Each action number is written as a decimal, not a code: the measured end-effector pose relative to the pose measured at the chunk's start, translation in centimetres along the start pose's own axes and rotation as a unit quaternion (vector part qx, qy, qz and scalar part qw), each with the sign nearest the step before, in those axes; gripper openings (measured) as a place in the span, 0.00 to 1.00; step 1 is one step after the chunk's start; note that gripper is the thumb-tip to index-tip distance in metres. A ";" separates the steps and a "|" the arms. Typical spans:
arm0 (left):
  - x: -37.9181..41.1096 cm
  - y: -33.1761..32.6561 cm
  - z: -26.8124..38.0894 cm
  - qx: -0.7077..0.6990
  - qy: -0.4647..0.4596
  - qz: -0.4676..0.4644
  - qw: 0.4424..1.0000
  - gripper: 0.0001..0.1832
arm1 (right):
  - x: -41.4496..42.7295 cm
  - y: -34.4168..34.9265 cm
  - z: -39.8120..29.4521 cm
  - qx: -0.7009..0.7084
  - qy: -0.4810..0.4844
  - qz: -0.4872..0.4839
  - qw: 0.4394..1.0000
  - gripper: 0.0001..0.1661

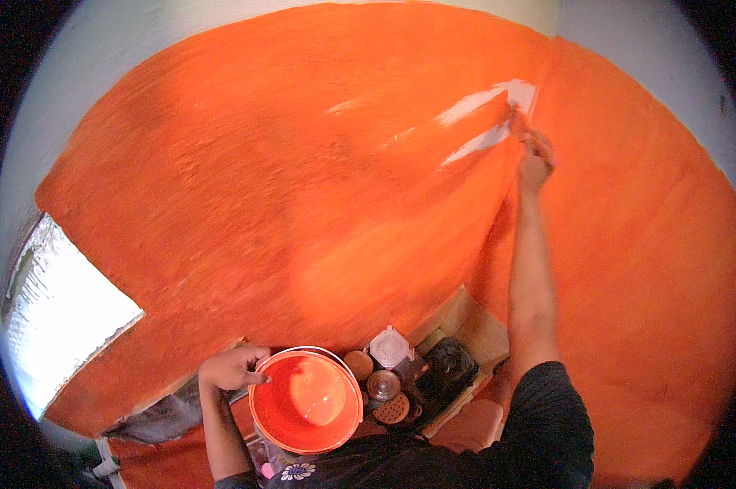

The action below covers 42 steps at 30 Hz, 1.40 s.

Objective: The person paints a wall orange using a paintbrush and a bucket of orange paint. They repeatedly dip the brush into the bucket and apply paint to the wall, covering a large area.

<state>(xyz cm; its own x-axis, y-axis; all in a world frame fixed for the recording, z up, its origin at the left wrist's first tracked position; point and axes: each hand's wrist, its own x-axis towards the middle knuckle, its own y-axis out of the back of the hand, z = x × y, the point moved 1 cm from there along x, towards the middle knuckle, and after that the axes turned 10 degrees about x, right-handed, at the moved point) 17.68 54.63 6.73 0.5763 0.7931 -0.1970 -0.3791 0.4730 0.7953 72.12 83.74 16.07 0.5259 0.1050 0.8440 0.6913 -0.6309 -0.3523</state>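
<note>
My right hand (536,158) is raised to the upper right against the wall and grips a paintbrush (516,119), slightly blurred. The brush touches a small unpainted whitish patch (522,93) beside the wall's corner. Two pale streaks run left and down from there. Orange paint covers most of the wall (319,202) on both sides of the corner. Low in front of my body, my left hand (233,368) holds the rim of a bucket (307,400) with orange paint in it, the thumb over the edge.
Right of the bucket stand several lidded jars (383,385), a pale container (389,347) and a black object (447,363) in a recess with light-coloured edges (487,330). A bright opening (74,305) breaks the wall at left. Dark grey material (166,415) lies below the wall's lower left edge.
</note>
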 end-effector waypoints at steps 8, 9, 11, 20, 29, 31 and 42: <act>-0.6 0.4 0.6 0.047 0.057 -0.019 0.997 0.11 | -13.7 0.3 -13.4 0.201 -0.123 -0.094 0.967 0.09; -0.6 0.5 0.8 0.047 0.059 -0.019 0.997 0.11 | -13.2 0.8 -10.9 0.209 -0.183 -0.097 0.956 0.05; -0.3 0.2 0.4 0.012 0.060 -0.020 0.998 0.10 | -10.6 2.3 -2.2 0.222 -0.240 -0.084 0.941 0.07; 0.4 0.6 0.6 0.026 0.058 -0.025 0.998 0.10 | -0.7 2.2 7.3 -0.064 -0.033 -0.011 0.997 0.05; -0.3 0.4 0.6 0.006 0.068 -0.036 0.997 0.11 | -9.3 2.7 -1.2 0.183 -0.212 -0.072 0.957 0.04; 0.0 0.5 0.6 -0.008 0.063 -0.035 0.997 0.11 | -4.2 2.8 4.4 0.300 -0.261 -0.056 0.916 0.05; 0.4 0.1 -0.8 0.033 0.067 -0.043 0.996 0.12 | 2.1 2.2 11.8 -0.051 -0.096 -0.009 0.994 0.10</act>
<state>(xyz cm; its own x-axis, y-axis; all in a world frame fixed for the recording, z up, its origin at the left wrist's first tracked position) 17.30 55.34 6.28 0.5010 0.7972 -0.3367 -0.2811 0.5179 0.8079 80.56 91.65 12.32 0.6052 0.2550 0.7541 0.6527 -0.7013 -0.2867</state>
